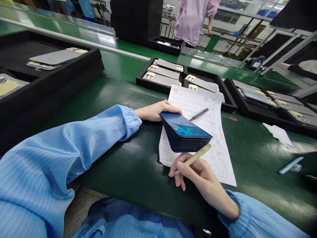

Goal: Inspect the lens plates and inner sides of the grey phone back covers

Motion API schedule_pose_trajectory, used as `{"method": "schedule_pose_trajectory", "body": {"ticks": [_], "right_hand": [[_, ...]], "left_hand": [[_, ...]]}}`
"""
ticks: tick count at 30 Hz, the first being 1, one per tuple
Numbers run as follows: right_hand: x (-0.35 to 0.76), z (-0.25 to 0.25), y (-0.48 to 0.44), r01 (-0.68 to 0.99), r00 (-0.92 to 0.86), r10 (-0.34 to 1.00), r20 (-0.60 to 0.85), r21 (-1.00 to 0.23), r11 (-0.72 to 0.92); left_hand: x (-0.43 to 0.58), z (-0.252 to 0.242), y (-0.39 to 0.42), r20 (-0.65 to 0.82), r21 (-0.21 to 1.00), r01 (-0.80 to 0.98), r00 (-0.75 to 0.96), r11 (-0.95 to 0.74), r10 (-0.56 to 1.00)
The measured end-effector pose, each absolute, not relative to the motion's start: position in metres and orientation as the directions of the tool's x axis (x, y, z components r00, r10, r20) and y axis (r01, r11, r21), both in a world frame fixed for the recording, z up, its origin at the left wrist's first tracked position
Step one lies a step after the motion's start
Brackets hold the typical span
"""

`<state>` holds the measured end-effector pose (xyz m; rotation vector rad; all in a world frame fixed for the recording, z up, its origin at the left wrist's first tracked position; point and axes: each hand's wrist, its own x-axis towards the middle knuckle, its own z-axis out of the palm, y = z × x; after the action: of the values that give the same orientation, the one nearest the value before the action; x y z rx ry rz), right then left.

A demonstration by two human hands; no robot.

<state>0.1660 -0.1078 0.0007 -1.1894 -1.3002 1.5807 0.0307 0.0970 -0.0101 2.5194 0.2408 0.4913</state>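
Observation:
A fanned stack of thin dark-blue phone-sized panels (185, 126) is gripped at its far left end by my left hand (158, 110), the top one glossy. Between the thumb and fingers of my right hand (198, 173) is a slim beige stick (201, 152). Its upper tip lies close to the stack's near right corner; whether it touches, I cannot tell. Under the stack lies a printed form sheet (224, 168) with a ruled grid. On that sheet rests a dark grey pen-like tool (199, 114), partly behind the stack.
Black trays with grey phone back covers stand at the left (74, 71), behind the sheet (158, 86) and at the right (260, 109). A white paper scrap (278, 135) and a small red piece (233, 119) lie on the green table (119, 165). A person in pink (190, 21) stands beyond.

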Motion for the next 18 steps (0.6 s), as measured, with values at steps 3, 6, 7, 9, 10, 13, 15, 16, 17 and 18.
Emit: {"method": "schedule_pose_trajectory", "body": {"ticks": [3,6,7,9,10,13,15,16,17,18], "right_hand": [[0.1657,0.0004,-0.1085,0.005,-0.275,0.943,-0.189,-0.981,-0.195],[0.1653,0.0002,-0.1088,0.002,-0.271,0.944,-0.19,-0.98,-0.197],[0.165,0.0003,-0.1086,0.002,-0.27,0.943,-0.192,-0.98,-0.199],[0.1647,0.0008,-0.1081,0.007,-0.268,0.944,-0.192,-0.98,-0.198],[0.1647,0.0009,-0.108,0.013,-0.269,0.944,-0.19,-0.981,-0.194],[0.1654,0.0004,-0.1091,0.04,-0.274,0.947,-0.169,-0.986,-0.165],[0.1662,-0.0008,-0.1109,0.049,-0.276,0.951,-0.141,-0.99,-0.132],[0.1666,-0.0016,-0.112,0.05,-0.276,0.953,-0.125,-0.992,-0.116],[0.1669,-0.0024,-0.113,0.048,-0.274,0.956,-0.109,-0.994,-0.099],[0.1671,-0.003,-0.1139,0.045,-0.274,0.957,-0.091,-0.996,-0.082]], "left_hand": [[0.031,-0.0098,0.0968,0.304,0.555,0.055,0.915,-0.83,0.264],[0.0311,-0.0096,0.0967,0.304,0.565,0.051,0.915,-0.824,0.265],[0.0311,-0.0096,0.0967,0.305,0.566,0.051,0.914,-0.823,0.266],[0.031,-0.0097,0.0967,0.303,0.564,0.052,0.915,-0.824,0.265],[0.031,-0.0097,0.0968,0.301,0.563,0.052,0.917,-0.825,0.263],[0.0308,-0.0093,0.0969,0.296,0.559,0.051,0.92,-0.828,0.257],[0.0307,-0.0089,0.097,0.295,0.557,0.051,0.921,-0.829,0.255],[0.0307,-0.0087,0.097,0.294,0.559,0.051,0.921,-0.828,0.256],[0.0307,-0.0085,0.097,0.294,0.561,0.051,0.921,-0.826,0.256],[0.0307,-0.0085,0.0969,0.293,0.563,0.05,0.921,-0.825,0.256]]}}
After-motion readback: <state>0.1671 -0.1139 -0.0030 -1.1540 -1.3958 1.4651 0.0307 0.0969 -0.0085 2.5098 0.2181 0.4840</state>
